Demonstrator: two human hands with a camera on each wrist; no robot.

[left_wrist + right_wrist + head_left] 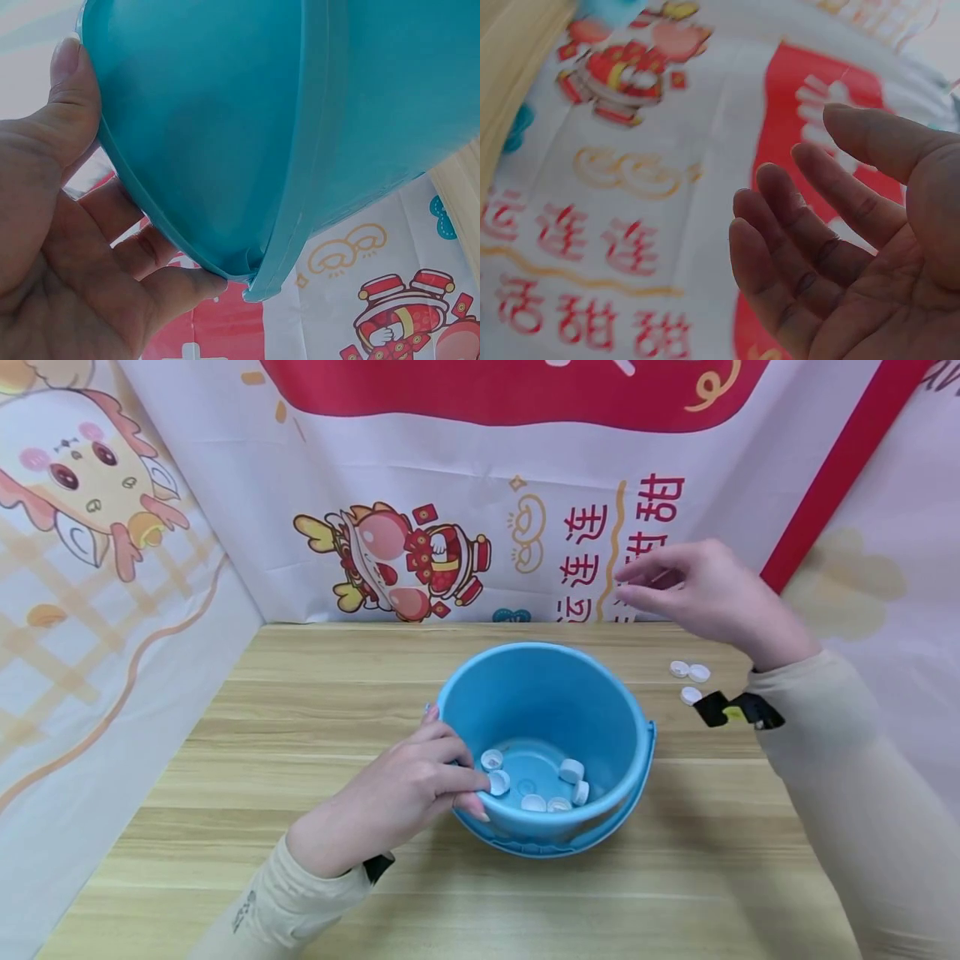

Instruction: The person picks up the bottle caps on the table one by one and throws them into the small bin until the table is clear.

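Note:
A light blue plastic bucket (536, 702) stands on the table, its handle folded down along the near side. Several white bottle caps (571, 771) lie on its bottom. My left hand (408, 781) grips the bucket's left rim; in the left wrist view the thumb lies against the outer wall (202, 135) and the fingers reach over the rim. Raised above the right side of the table, my right hand (701, 589) holds nothing. Its fingers are relaxed and apart from the thumb in the right wrist view. Below it, three white bottle caps (699, 673) rest on the table.
The wood-grain table (322, 727) meets a printed cloth backdrop (300, 527) at its far edge. Another printed sheet (150, 635) hangs along the left side. The bucket's handle (543, 847) sticks out slightly at the front.

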